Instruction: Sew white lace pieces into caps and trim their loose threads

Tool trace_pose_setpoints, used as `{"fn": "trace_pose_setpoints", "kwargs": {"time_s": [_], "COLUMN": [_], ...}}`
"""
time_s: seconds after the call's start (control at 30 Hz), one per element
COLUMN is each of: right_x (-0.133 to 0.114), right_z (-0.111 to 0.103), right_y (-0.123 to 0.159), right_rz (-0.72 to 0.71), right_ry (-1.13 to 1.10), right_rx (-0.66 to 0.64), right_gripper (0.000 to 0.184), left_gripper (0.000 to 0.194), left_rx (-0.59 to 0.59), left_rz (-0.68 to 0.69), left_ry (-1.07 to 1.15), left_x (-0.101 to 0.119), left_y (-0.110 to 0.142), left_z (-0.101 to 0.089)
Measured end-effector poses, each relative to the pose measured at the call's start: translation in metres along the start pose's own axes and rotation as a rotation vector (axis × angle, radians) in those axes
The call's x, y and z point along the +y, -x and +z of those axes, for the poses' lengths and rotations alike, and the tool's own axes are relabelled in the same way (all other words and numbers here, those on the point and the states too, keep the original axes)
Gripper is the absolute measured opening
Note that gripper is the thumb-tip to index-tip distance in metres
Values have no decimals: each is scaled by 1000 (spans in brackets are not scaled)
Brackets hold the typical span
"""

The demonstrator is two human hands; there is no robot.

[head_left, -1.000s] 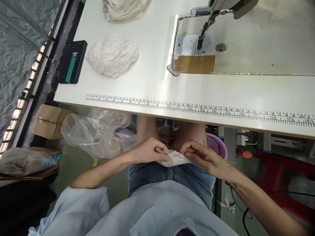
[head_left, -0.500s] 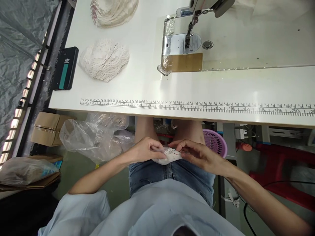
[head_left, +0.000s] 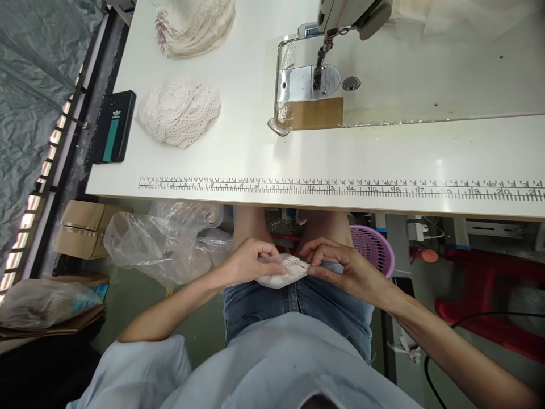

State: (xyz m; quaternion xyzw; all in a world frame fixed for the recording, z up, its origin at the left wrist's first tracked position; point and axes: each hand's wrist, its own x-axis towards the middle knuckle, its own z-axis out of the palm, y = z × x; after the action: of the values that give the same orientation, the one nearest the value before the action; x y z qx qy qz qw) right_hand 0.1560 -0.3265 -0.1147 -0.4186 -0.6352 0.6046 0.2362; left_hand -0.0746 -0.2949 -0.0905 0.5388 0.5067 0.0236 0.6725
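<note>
Above my lap, a small piece of white lace fabric [head_left: 289, 271] is stretched between my two hands. My left hand [head_left: 255, 262] pinches its left part between thumb and fingers. At the right end of the lace, the thumb and fingertips of my right hand [head_left: 334, 264] are closed on its tip. On the table lies a bundle of white lace pieces [head_left: 181, 112]. Behind it is a second stack of cream fabric pieces [head_left: 198, 25] with reddish threads along its left edge.
A sewing machine [head_left: 321, 62] stands on the white table [head_left: 238, 153], whose front edge carries a printed ruler [head_left: 340, 187]. A dark phone [head_left: 114, 126] lies at the left edge. Below are plastic bags [head_left: 170, 244], a cardboard box [head_left: 87, 227], a purple basket [head_left: 372, 247] and a red stool [head_left: 489, 301].
My right hand has shifted slightly and now grips the lace nearer its tip. The lace lies more stretched out, reaching further left. The whole view has tilted a little.
</note>
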Motion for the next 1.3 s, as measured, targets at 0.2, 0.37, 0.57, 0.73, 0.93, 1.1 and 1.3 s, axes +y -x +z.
{"fn": "trace_pose_setpoints", "kwargs": {"time_s": [0.2, 0.37, 0.57, 0.73, 0.93, 1.1, 1.3], "right_x": [-9, -9, -24, -45, -48, -58, -63], "right_z": [-1, 4, 1, -16, -27, -35, -37], "right_y": [3, -5, -18, -18, -13, -6, 3], "right_rz": [45, 197, 191, 86, -19, -26, -76], "right_ry": [-100, -334, -337, -331, -302, -154, -47], "right_rx": [22, -67, 58, 222, 284, 248, 169], "right_gripper": [14, 27, 28, 28, 26, 26, 16], "left_gripper": [32, 34, 37, 37, 34, 39, 58], "left_rx": [61, 139, 197, 269, 821, 845, 73], "left_rz": [28, 78, 182, 258, 428, 731, 412], "left_ry": [-51, -151, -293, -431, -846, -963, -229], "left_x": [4, 14, 48, 105, 179, 161, 92], "left_y": [2, 5, 18, 34, 21, 15, 12], "left_z": [0, 0, -18, -69, -152, -91, 10]}}
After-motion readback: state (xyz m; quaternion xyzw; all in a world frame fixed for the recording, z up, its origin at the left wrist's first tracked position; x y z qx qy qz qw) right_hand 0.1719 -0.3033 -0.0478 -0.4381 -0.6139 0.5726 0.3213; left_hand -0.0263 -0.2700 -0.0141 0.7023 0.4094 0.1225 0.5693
